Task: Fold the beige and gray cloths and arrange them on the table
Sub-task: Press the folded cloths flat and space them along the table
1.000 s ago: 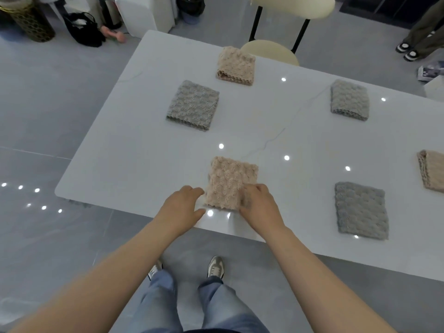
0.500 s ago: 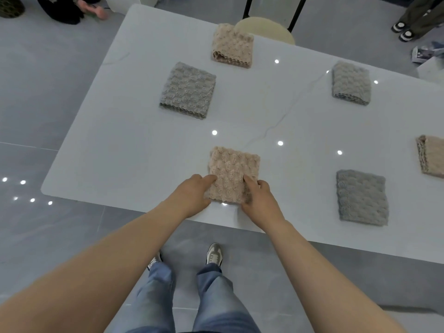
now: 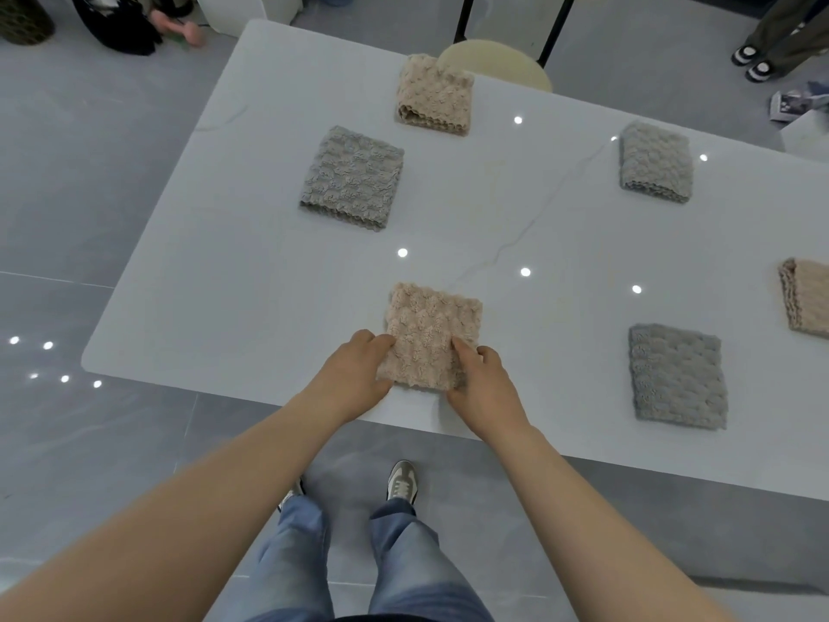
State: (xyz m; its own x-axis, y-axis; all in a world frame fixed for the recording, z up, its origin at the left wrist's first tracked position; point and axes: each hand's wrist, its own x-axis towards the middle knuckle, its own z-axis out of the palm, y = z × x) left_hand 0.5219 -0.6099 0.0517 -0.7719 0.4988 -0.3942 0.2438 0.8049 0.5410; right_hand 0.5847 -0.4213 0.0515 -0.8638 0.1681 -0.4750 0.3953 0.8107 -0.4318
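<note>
White veined bench [image 3: 269, 280] over grey tile floor. Beige cloth [image 3: 433, 327]: nubby, folded square, flat near the bench's front edge. Grip: left hand [image 3: 354, 374] pinches its left edge, right hand [image 3: 486, 388] pinches its right edge, fingers curled. Both forearms are extended.

A folded beige cloth [image 3: 433, 334] lies at the table's [image 3: 251, 271] near edge, with the left hand [image 3: 354, 374] and right hand [image 3: 486, 390] pinching its near corners. Beyond it lie a left gray cloth [image 3: 352, 177] and a far beige cloth [image 3: 435, 94]. Toward the right edge lie a far gray cloth [image 3: 656, 161], a near gray cloth [image 3: 675, 374] and a right beige cloth [image 3: 807, 296], all folded.
</note>
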